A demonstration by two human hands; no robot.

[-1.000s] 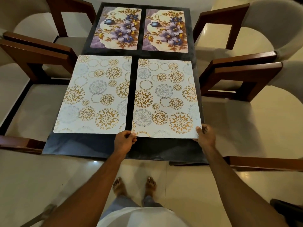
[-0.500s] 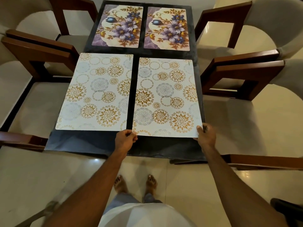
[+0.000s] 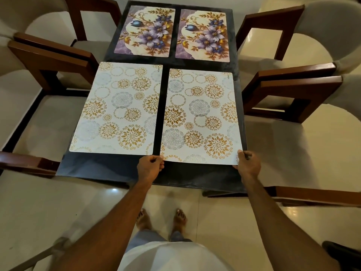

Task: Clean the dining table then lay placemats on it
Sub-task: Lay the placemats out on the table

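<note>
Four placemats lie on the dark dining table (image 3: 109, 169). At the far end are two purple floral placemats, one on the left (image 3: 145, 30) and one on the right (image 3: 203, 35). Nearer lie two white placemats with gold circles, one on the left (image 3: 117, 108) and one on the right (image 3: 201, 116). My left hand (image 3: 149, 168) pinches the near-left corner of the right white placemat. At that mat's near-right corner my right hand (image 3: 247, 165) grips the edge, close to the table's right side.
Wooden chairs with pale cushions flank the table: two on the left (image 3: 50, 61) and two on the right (image 3: 293, 90). Another chair arm (image 3: 312, 196) juts out near my right forearm. My bare feet stand on the glossy tiled floor (image 3: 58, 202) below the near edge.
The right white placemat has slid slightly toward me, so its far edge now sits a little lower than the left mat's. Both hands keep their hold on its near corners.
</note>
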